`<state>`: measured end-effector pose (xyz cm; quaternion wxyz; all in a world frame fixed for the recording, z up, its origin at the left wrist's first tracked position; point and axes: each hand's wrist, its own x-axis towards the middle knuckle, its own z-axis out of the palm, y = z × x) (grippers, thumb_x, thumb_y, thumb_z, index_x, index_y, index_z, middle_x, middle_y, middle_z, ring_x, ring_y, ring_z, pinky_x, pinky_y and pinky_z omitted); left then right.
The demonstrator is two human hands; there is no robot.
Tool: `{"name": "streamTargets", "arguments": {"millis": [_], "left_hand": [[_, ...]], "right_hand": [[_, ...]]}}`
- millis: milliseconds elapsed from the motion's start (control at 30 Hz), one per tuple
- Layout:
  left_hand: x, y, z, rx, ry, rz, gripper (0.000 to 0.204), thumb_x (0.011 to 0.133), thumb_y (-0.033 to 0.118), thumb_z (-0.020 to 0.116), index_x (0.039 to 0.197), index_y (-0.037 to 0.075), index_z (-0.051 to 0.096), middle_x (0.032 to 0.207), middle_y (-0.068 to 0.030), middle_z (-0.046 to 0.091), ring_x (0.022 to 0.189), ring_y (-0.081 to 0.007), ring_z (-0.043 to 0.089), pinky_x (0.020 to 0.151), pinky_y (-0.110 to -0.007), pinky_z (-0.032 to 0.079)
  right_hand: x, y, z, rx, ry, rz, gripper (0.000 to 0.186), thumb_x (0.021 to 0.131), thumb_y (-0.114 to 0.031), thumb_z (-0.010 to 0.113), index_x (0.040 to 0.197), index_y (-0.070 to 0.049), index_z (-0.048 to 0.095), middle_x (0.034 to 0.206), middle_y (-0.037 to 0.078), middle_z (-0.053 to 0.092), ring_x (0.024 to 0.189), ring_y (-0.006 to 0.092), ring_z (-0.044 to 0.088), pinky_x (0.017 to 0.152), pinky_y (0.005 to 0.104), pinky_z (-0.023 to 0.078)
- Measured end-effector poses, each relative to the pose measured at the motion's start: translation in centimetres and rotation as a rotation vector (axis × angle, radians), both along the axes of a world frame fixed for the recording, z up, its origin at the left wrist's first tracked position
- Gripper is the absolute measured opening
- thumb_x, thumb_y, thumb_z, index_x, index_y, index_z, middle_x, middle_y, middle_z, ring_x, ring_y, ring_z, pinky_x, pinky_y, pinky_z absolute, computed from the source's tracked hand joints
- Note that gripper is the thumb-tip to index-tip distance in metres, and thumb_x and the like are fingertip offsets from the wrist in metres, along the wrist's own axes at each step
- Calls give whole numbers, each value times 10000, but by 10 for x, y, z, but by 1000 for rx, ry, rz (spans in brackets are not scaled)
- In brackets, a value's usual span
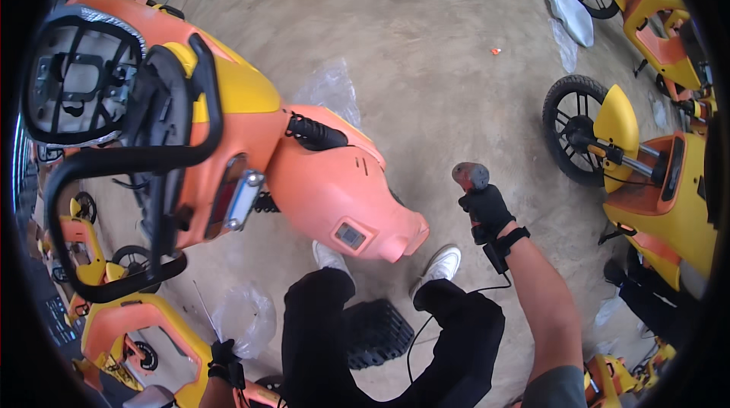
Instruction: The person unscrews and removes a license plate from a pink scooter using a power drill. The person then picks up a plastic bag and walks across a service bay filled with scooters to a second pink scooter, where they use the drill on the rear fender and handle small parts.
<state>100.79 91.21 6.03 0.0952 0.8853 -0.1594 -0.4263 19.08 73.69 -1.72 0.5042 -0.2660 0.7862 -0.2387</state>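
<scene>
My right hand [488,212], in a black glove, is wrapped round a power drill [470,174] with a worn grey and reddish body, held over the floor right of the scooter. Its bit is not visible. My left hand [223,355], also gloved, is low at the left, closed on a long thin rod [204,303] that points up and away. Beside it is a crumpled clear plastic bag [249,320]. In front of me stands an orange and yellow scooter [319,187], its seat area open and a black tube rack [122,158] at the left.
A black plastic crate [378,334] lies between my legs. More yellow and orange scooters [658,210] line the right side; another scooter [152,317] is at the lower left. Plastic film [334,88] and a white wrapped piece [570,15] lie on the concrete floor [441,66].
</scene>
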Motion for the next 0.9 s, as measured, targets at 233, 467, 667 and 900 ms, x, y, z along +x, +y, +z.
{"name": "streamTargets", "arguments": {"millis": [233,467,667,900], "left_hand": [[24,79,119,-25,58,134,408,721,127,663,1078,-55,589,953,-137,642,807,-238,616,706,-361,496],[-19,114,176,-180,130,315,376,753,49,621,1112,-19,533,916,-132,622,763,-284,607,676,-385,504],[-44,157,121,6,-312,-272,265,742,212,691,858,-24,656,729,-75,637,679,-188,593,555,-331,458],[-219,62,265,-470,172,834,323,775,163,659,1056,20,587,839,-93,616,693,-225,573,632,-373,479]], "right_hand": [[14,-7,105,181,141,191,179,616,-172,655,695,-14,627,606,148,612,594,289,626,561,374,489],[4,26,225,256,547,734,278,580,-301,722,761,-95,675,821,142,661,811,323,631,745,415,509],[-23,112,306,656,381,696,384,632,-384,764,849,-76,686,831,117,676,833,273,643,742,389,503],[-1,79,316,554,246,738,296,694,-315,716,850,-67,679,770,113,671,768,258,648,684,367,503]]}}
